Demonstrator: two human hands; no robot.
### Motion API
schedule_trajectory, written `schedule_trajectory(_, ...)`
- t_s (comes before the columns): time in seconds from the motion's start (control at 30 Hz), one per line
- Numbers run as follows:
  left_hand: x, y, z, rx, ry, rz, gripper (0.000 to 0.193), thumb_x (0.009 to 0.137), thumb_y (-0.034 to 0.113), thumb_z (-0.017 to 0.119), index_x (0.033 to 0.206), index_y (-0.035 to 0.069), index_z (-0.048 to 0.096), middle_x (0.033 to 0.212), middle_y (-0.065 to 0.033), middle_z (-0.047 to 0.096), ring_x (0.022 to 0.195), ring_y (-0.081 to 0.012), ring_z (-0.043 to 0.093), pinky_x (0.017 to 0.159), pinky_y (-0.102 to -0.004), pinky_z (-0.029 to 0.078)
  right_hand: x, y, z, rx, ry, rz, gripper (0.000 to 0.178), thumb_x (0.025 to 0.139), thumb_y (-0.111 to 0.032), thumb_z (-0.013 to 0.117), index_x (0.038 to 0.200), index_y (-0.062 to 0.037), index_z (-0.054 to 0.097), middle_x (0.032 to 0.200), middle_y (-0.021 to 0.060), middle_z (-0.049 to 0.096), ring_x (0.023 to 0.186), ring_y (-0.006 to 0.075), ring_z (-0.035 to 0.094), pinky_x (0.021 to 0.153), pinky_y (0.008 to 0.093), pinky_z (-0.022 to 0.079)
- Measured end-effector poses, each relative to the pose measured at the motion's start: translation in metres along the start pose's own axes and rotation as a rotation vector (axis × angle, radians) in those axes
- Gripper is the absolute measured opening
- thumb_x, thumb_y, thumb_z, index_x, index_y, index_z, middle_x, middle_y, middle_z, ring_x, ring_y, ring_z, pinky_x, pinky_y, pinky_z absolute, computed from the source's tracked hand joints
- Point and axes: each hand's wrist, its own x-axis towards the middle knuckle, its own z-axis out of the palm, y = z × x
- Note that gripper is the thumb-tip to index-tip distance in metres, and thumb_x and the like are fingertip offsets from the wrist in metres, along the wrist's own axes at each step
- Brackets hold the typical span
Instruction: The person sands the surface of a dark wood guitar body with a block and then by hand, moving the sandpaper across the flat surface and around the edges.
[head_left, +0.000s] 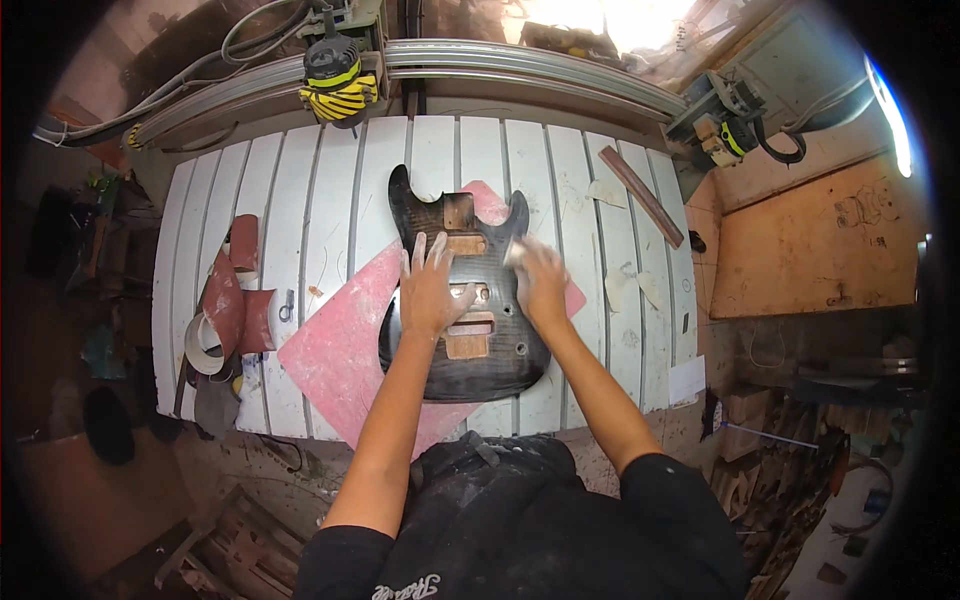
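A dark, wood-grained electric guitar body (480, 373) lies flat on a pink dusty sheet (345, 330), its neck end pointing away from me. Bare wood shows in its neck pocket and pickup cavities. My left hand (426, 296) rests on the body's left part, fingers stretched out and thumb spread toward the bridge area. At the body's right waist, my right hand (543, 287) is closed on a small pale piece of sandpaper (514, 252), pressed against the edge of the top. White dust coats the fingers of both hands.
The white slatted table (285, 190) carries red sandpaper rolls (222, 300) at left, with a wooden strip (640, 197) and torn pale scraps (622, 287) at right. Beyond its far edge runs a metal rail (530, 72) with a machine head (338, 75).
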Motion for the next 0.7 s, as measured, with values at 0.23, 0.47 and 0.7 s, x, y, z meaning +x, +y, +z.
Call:
schedule_trajectory(0.23, -0.006, -0.01, 0.001, 0.0, 0.029, -0.013, 0.076, 0.081, 0.045, 0.081, 0.143, 0.004, 0.065, 0.169, -0.013, 0.046, 0.162, -0.0398, 0.029, 0.132, -0.0621, 0.023, -0.06, -0.012, -0.015, 0.028, -0.065, -0.091, 0.018, 0.094, -0.008, 0.072, 0.111, -0.0148, 0.077, 0.145, 0.0042, 0.07, 0.128, 0.0381, 0.062, 0.107, 0.0524, 0.047)
schedule_trajectory(0.47, -0.002, -0.004, -0.002, 0.03, -0.011, -0.012, 0.078, 0.085, 0.049, 0.079, 0.147, 0.004, 0.064, 0.169, -0.0092, 0.047, 0.163, -0.0357, 0.029, 0.133, -0.0595, 0.022, 0.0, -0.005, -0.001, -0.046, 0.093, -0.076, 0.023, 0.091, -0.006, 0.074, 0.111, -0.0161, 0.079, 0.145, 0.007, 0.07, 0.126, 0.0372, 0.063, 0.106, 0.0521, 0.047)
schedule_trajectory(0.7, -0.004, -0.008, -0.001, -0.01, 0.037, -0.008, 0.073, 0.082, 0.044, 0.082, 0.141, 0.003, 0.066, 0.17, -0.0124, 0.046, 0.163, -0.0391, 0.029, 0.132, -0.0623, 0.024, -0.063, -0.004, -0.025, -0.025, -0.13, -0.065, 0.021, 0.094, -0.01, 0.072, 0.114, -0.015, 0.078, 0.147, 0.0058, 0.067, 0.13, 0.0386, 0.058, 0.108, 0.0566, 0.045)
